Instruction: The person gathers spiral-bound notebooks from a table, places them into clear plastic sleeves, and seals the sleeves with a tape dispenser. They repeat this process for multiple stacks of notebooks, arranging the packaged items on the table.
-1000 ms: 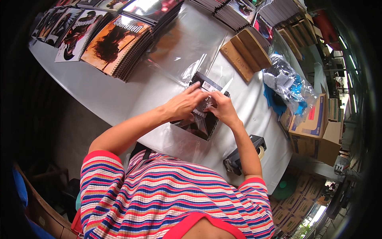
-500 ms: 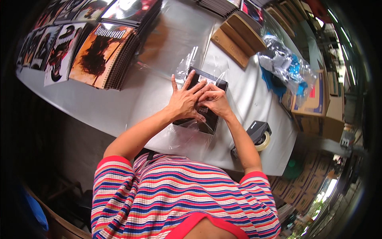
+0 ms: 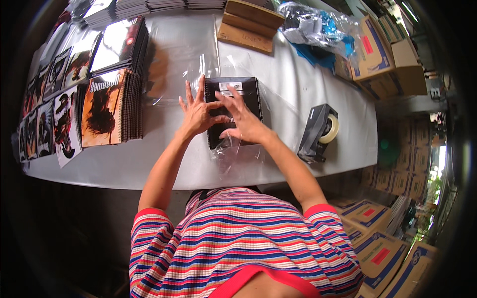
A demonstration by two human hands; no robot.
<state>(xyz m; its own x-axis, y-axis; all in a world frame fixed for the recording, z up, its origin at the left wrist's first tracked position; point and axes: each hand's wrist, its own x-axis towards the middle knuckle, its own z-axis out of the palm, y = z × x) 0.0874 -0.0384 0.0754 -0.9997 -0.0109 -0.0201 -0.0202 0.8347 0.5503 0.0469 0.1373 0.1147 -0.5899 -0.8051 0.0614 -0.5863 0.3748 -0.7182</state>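
Note:
A dark spiral-bound notebook lies flat on the table in front of me, with a white printed label near its top. Clear plastic film is under and around it, crumpled at the near edge. My left hand rests over the notebook's left edge, fingers spread. Over the notebook's middle is my right hand, its fingers apart and the tips close to my left thumb and forefinger. Neither hand grips anything that I can see. Part of the cover is hidden beneath the hands.
A black tape dispenser with a roll stands to the right. Stacked spiral notebooks fill the left side. Beyond lie a wooden holder, a clear bag with blue pieces and a cardboard box. More boxes sit at lower right.
My right fingers, bunched together over the label before, have spread and come lower, uncovering the label. My left hand has shifted toward the notebook's left edge. The whole view has turned.

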